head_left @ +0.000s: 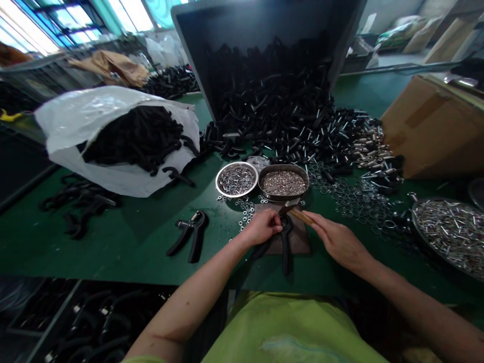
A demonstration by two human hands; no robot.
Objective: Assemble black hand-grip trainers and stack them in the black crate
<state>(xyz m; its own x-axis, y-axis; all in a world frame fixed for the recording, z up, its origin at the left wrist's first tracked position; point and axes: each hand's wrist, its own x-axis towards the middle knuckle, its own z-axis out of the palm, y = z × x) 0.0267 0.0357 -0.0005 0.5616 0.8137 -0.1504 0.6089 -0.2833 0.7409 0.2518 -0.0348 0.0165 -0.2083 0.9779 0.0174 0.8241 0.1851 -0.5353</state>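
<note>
My right hand (340,241) is closed round the wooden handle of a hammer (300,216), whose metal head is over the top of a black hand grip (286,247). My left hand (263,226) has its fingers pressed together at the top of that grip, steadying it on a brown square plate (300,237). Another black hand grip with a metal spring (191,234) lies on the green table to the left. Small nuts (246,212) are scattered beside the plate.
Behind the plate stand a round bowl (237,179) and an oval tin (283,182) of small metal parts. A grey bin (196,60) spills black handles. A white bag (113,174) lies left; a cardboard box (431,126) and a tray of pins (449,234) are right.
</note>
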